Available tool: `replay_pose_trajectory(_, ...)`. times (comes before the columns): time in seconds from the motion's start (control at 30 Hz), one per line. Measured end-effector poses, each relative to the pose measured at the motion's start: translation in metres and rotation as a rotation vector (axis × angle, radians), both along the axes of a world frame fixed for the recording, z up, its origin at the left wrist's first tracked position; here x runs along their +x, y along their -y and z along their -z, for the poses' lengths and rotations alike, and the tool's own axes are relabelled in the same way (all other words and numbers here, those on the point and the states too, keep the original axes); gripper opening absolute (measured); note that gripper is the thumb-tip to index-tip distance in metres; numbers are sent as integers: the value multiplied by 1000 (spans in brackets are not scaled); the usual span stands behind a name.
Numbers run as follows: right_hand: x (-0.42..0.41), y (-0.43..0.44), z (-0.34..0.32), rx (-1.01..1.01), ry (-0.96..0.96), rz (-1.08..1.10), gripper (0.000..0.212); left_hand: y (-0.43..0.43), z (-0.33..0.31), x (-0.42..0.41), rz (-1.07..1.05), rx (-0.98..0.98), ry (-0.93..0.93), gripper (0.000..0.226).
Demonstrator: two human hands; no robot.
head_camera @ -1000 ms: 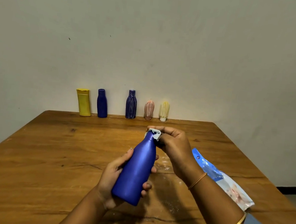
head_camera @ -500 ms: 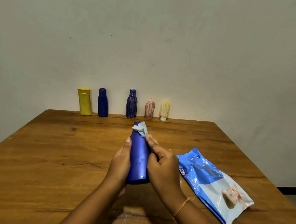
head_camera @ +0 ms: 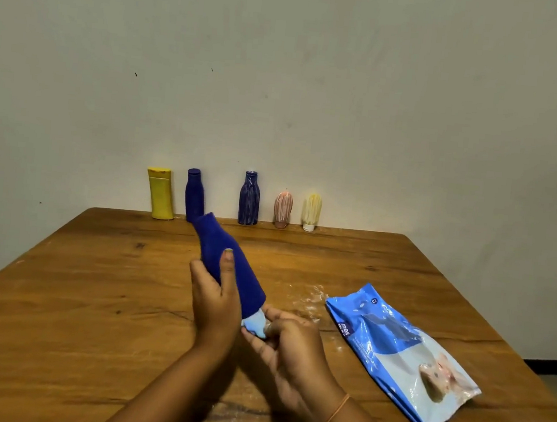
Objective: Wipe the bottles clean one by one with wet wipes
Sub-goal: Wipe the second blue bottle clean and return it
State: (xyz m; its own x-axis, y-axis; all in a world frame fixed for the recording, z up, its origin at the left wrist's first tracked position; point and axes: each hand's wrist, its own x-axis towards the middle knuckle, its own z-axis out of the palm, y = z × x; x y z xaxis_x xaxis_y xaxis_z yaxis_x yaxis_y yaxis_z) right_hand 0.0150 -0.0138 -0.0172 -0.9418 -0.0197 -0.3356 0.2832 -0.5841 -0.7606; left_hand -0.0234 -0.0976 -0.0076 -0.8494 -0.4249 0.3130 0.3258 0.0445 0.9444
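My left hand [head_camera: 215, 301] grips a plain blue bottle [head_camera: 231, 267] around its middle, tilted with the cap end pointing up and away to the left. My right hand [head_camera: 287, 339] pinches a crumpled pale wet wipe [head_camera: 255, 324] against the bottle's base. Both hands are above the middle of the wooden table [head_camera: 92, 295]. The base itself is hidden by the wipe.
Along the table's far edge by the wall stand a yellow bottle [head_camera: 160, 193], a dark blue bottle [head_camera: 194, 194], a streaked blue bottle [head_camera: 249, 198], a streaked pink bottle [head_camera: 283, 209] and a streaked cream bottle [head_camera: 311, 211]. A blue wet-wipe pack [head_camera: 399, 355] lies at the right.
The bottle has tipped over to the left, and my right hand has carried the wipe from the cap end down to the base.
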Motion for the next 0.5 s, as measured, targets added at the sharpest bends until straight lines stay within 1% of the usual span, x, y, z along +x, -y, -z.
replay_pose_trajectory(0.07,-6,-5,-1,-53,45,26,43,1,5,-2,60,-107,-40,37)
replay_pose_trajectory(0.13,-14,-12,-2,-77,79,51,45,1,6,-3,98,-152,-49,32)
replay_pose_trajectory(0.23,-20,-17,-1,-78,109,55,44,1,9,-7,108,-120,-38,27)
replay_pose_trajectory(0.3,-20,-17,0,-72,124,29,38,0,8,-11,115,-120,-43,29)
replay_pose_trajectory(0.37,-22,-17,1,-77,131,22,36,-1,7,-15,134,-131,-47,33)
replay_pose_trajectory(0.43,-30,-23,-2,-64,116,65,39,2,7,-22,150,-154,-42,37)
replay_pose_trajectory(0.5,-42,-33,-8,-58,83,174,39,8,9,-33,156,-155,-23,44)
